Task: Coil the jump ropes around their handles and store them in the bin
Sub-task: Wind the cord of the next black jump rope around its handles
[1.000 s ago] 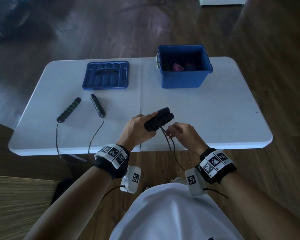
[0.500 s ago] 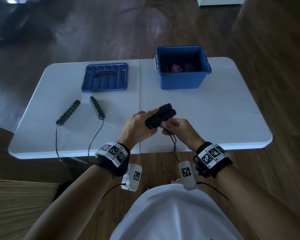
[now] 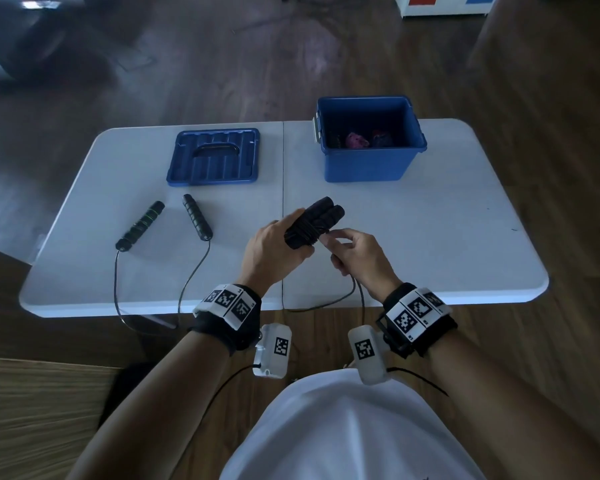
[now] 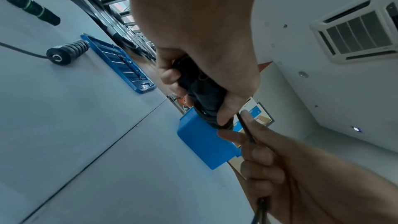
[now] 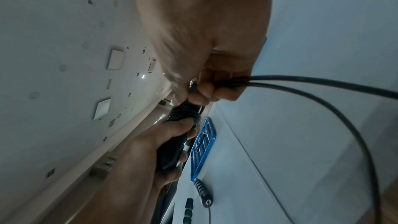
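Left of the blue plastic bin [image 3: 369, 161]: flat blue lid [image 3: 215, 157], second black jump rope [image 3: 163, 226] lying on white worktop [image 3: 430, 244]. In front of the bin, left hand [image 3: 274, 254] grips paired black foam handles [image 3: 314, 221]; right hand [image 3: 357, 258] pinches their thin black cord [image 3: 359, 292].

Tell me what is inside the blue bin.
Inside the blue bin, a pink item and a dark item with some red lie at the bottom. The near wall hides the rest of the floor; what they are is unclear.
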